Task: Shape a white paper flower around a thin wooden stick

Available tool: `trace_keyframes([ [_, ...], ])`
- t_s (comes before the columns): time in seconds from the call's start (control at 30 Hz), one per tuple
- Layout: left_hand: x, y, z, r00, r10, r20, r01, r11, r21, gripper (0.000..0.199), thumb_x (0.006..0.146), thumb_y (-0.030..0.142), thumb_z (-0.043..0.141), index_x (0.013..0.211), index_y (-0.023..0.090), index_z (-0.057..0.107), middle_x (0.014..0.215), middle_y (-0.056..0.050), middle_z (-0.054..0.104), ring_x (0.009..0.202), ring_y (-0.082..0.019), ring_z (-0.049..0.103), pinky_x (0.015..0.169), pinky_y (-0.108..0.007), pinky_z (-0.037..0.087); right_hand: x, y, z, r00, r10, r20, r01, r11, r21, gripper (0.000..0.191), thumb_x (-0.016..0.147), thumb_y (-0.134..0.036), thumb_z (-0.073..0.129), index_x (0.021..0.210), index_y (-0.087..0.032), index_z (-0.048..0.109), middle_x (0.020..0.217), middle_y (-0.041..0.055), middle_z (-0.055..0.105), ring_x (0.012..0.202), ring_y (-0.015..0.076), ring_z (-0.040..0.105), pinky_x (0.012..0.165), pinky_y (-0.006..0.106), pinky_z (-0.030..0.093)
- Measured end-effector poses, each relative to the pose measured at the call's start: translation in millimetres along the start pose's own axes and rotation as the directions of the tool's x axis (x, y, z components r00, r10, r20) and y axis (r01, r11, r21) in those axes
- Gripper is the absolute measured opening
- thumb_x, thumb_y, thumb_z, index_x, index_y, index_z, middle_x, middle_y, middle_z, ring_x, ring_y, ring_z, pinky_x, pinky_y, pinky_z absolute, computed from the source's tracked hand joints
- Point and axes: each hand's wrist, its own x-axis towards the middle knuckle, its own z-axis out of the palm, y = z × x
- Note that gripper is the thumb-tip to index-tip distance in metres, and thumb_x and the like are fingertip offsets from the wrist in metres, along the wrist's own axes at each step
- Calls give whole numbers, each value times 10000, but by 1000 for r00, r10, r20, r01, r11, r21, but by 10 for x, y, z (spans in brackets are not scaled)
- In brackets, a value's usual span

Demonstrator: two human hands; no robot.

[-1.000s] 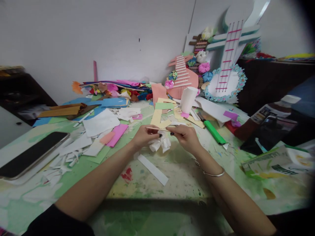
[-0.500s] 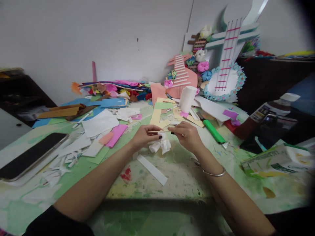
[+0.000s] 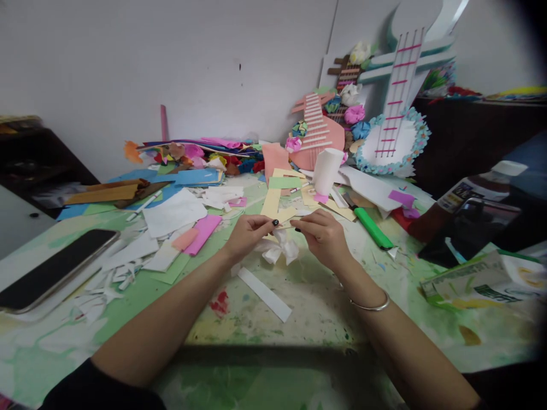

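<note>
Between my hands runs a thin pale stick (image 3: 285, 228), with a white crumpled paper flower (image 3: 280, 250) hanging beneath it near my left fingertips. My left hand (image 3: 250, 236) pinches the stick's left part between thumb and fingers, where the paper meets it. The fingers of my right hand (image 3: 322, 233) close on the stick's right end; a silver bangle circles that wrist. Below the flower a white paper strip (image 3: 265, 294) lies flat on the paint-stained table (image 3: 307, 324).
Paper scraps (image 3: 175, 213) and a phone (image 3: 55, 270) lie on the left. To the right are a green utility knife (image 3: 372, 228), a bottle (image 3: 465, 196) and a carton (image 3: 482, 279). A white paper roll (image 3: 327, 171) stands ahead, with paper instruments (image 3: 391, 136) behind.
My left thumb has moved up onto the stick, and the left fingers have drawn in. The white flower now hangs more freely below. My right hand stays nearly in place.
</note>
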Motion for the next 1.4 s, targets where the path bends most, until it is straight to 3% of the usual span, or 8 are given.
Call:
trace_keyframes([
  [0.4,-29,89,21,999,38,16,-39,998,40,215,684,315,691,766,117,707,749,-60,702,668,-133,605,638,-231,470,-7,-61,11,995,10,-96,-19,996,-92,246,842,-97,514,892,-232,713,805,35,694,753,152,548,688,314,419],
  [0.6,-53,109,25,995,102,1,-101,987,123,164,688,252,672,766,112,708,756,-74,701,702,-149,623,689,-257,494,-16,-80,12,998,0,-65,-7,994,-105,209,845,-108,522,888,-213,698,842,31,709,765,141,591,701,308,418],
  [0.9,-86,165,16,988,152,21,-153,981,116,177,663,248,701,795,131,708,800,-61,708,766,-163,646,759,-279,521,-14,-93,-7,998,-9,-57,5,997,-78,245,841,-90,511,962,-208,687,884,46,713,787,159,611,717,319,450],
  [1.03,-84,179,23,993,122,-8,-120,989,83,186,642,276,714,757,129,714,787,-64,707,762,-176,648,759,-298,531,0,-129,-20,998,-59,36,58,998,5,353,858,-75,453,1117,-232,636,975,60,694,843,161,603,735,320,471],
  [1.17,-80,164,12,1000,18,-6,-18,1000,0,190,615,263,729,737,119,707,762,-63,704,738,-177,644,734,-298,526,14,-150,-19,989,-121,87,116,991,63,392,860,-57,432,1119,-268,637,979,54,679,855,150,592,725,303,477],
  [1.27,-68,142,-20,998,-43,55,48,996,-76,200,613,246,733,766,121,704,767,-54,699,717,-159,630,696,-267,505,17,-151,-14,986,-140,92,132,988,80,385,856,-52,448,1108,-269,642,951,57,670,852,144,587,719,291,478],
  [1.4,-41,121,-53,989,-38,145,63,983,-173,168,672,256,687,764,116,694,730,-51,662,689,-134,586,637,-235,462,11,-154,-12,986,-141,91,130,985,111,374,867,-61,451,1123,-264,632,948,64,654,865,136,584,721,277,484],
])
